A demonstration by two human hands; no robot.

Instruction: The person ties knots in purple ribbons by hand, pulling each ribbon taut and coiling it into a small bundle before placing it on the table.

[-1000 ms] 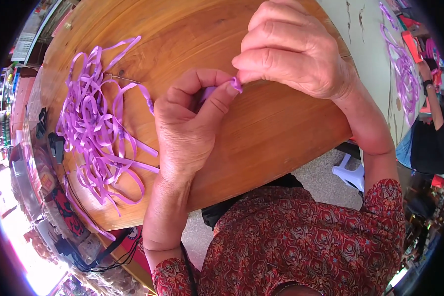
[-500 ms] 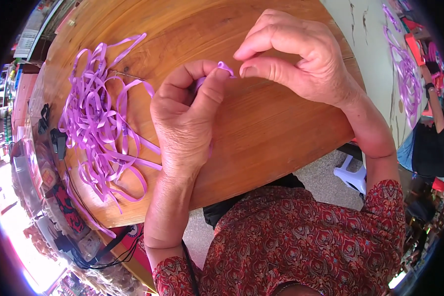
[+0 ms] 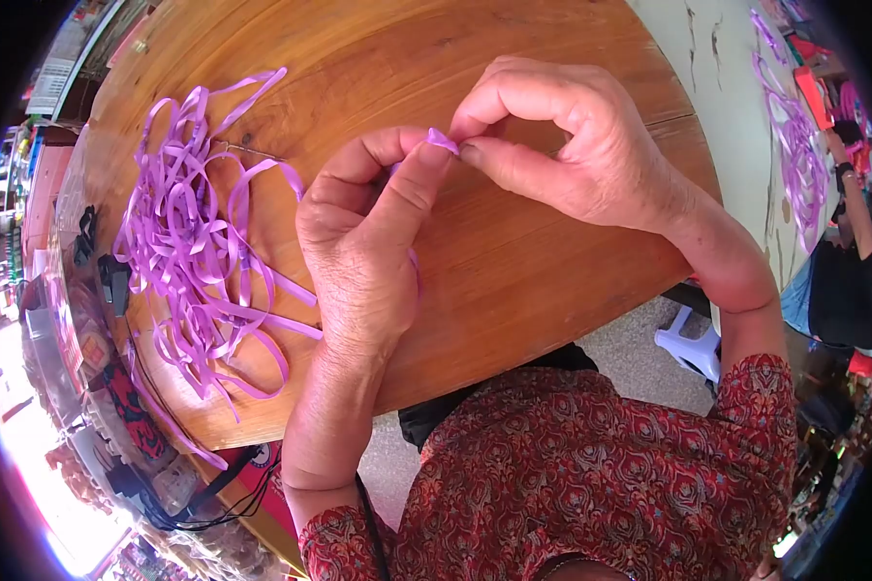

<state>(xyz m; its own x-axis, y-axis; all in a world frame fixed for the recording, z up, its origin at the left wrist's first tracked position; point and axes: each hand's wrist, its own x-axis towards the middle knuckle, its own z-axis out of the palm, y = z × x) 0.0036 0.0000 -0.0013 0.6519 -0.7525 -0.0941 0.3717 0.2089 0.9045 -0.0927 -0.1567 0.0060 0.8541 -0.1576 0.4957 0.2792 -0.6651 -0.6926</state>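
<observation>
Closest to me is my own red patterned sleeve (image 3: 591, 484), with the grey floor and a white plastic stool (image 3: 690, 344) showing past the rim of the round wooden bench (image 3: 513, 281).

Over the bench my left hand (image 3: 363, 257) is curled mostly closed, thumb pressed against the forefinger, pinching a small bit of purple ribbon (image 3: 443, 141). My right hand (image 3: 576, 145) meets it from the other side, thumb and forefinger nipped onto the same bit, the other fingers arched loosely above. So the ribbon end sits right between both sets of fingertips, above the middle of the bench. My fingers cover most of it, only a small folded purple tip pokes out, and a thin sliver runs down behind my left palm.

Off to my left lies a loose tangled pile of ribbon strips (image 3: 189, 242) in the same glossy lilac, flat and narrow, looping all over that side of the bench, well apart from my hands.

Further out on the right, more purple strips (image 3: 799, 155) lie on a pale surface.
</observation>
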